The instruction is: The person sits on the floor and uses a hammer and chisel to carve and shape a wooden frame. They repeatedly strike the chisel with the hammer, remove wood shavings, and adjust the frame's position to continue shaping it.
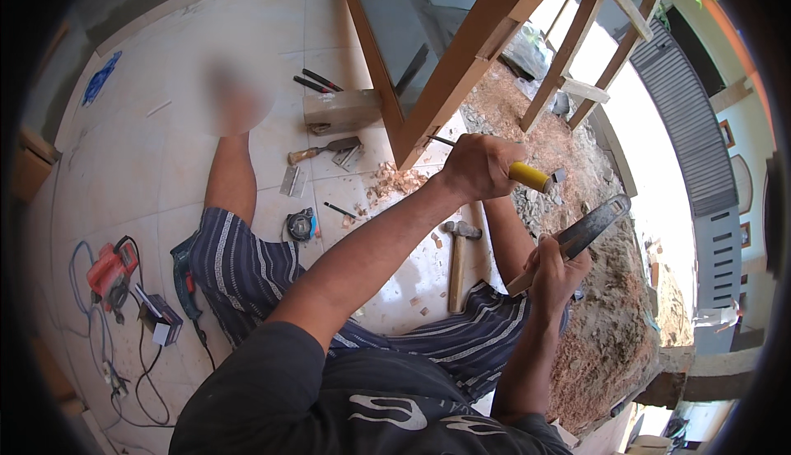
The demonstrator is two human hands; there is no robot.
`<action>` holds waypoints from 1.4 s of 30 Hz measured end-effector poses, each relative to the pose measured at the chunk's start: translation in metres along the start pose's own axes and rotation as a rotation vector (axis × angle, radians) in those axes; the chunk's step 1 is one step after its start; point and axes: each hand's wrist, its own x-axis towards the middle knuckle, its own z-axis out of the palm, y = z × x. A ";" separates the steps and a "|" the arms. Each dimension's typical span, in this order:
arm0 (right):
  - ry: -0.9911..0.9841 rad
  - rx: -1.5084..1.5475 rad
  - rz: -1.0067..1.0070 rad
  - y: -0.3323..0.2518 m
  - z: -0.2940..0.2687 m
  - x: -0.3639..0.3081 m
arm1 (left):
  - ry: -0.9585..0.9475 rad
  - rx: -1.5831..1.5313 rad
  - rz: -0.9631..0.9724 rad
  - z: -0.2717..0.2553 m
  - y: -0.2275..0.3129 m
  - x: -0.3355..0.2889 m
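Chisel (527, 175) with a yellow handle sits in the left hand (478, 165), fingers wrapped tight around it — its thin blade points at the lower end of the wooden frame (461, 68), where wood chips (394, 181) lie on the tiled floor (165, 166). The right hand (556, 269) is closed around a wooden handle of a long dark flat tool (589, 228), raised just beside the chisel end. A hammer (457, 261) lies on the floor between the legs — near both hands.
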 end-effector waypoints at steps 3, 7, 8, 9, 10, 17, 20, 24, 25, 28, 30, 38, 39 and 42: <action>-0.013 -0.025 -0.026 0.010 -0.010 -0.010 | 0.010 0.015 0.033 -0.003 0.000 -0.001; -0.051 0.017 -0.016 0.020 -0.013 -0.022 | 0.017 0.003 0.068 -0.004 -0.003 -0.002; -0.049 0.016 -0.016 0.020 -0.011 -0.024 | 0.003 0.006 0.068 -0.004 -0.003 -0.003; -0.046 0.016 -0.016 0.019 -0.008 -0.028 | -0.010 0.010 0.069 -0.004 -0.003 -0.003; -0.046 0.014 -0.020 0.018 -0.006 -0.029 | -0.019 0.015 0.070 -0.006 -0.003 -0.002; -0.113 0.037 0.002 0.032 -0.008 -0.036 | -0.135 -0.049 0.068 -0.008 -0.008 -0.007; -0.111 0.041 0.029 0.034 -0.006 -0.038 | -0.168 -0.043 0.060 -0.009 -0.010 -0.009; -0.094 0.040 -0.056 0.036 -0.001 -0.038 | -0.150 -0.030 0.064 -0.006 -0.012 -0.010; -0.080 0.042 -0.094 0.037 0.003 -0.037 | -0.141 -0.021 0.064 -0.007 -0.012 -0.009; -0.024 0.358 -0.148 0.046 0.020 -0.030 | -0.147 -0.044 0.080 -0.010 -0.012 -0.007; -0.046 0.327 -0.120 0.059 0.029 -0.027 | -0.139 -0.057 0.083 -0.009 -0.008 -0.007; -0.129 0.187 -0.098 0.044 0.037 -0.020 | -0.076 -0.058 0.104 -0.016 -0.013 -0.006; -0.087 0.201 -0.167 0.040 0.039 -0.020 | -0.079 -0.054 0.096 -0.016 -0.015 -0.004; -0.116 0.057 -0.150 0.064 0.037 -0.014 | -0.069 -0.057 0.079 -0.012 -0.010 -0.003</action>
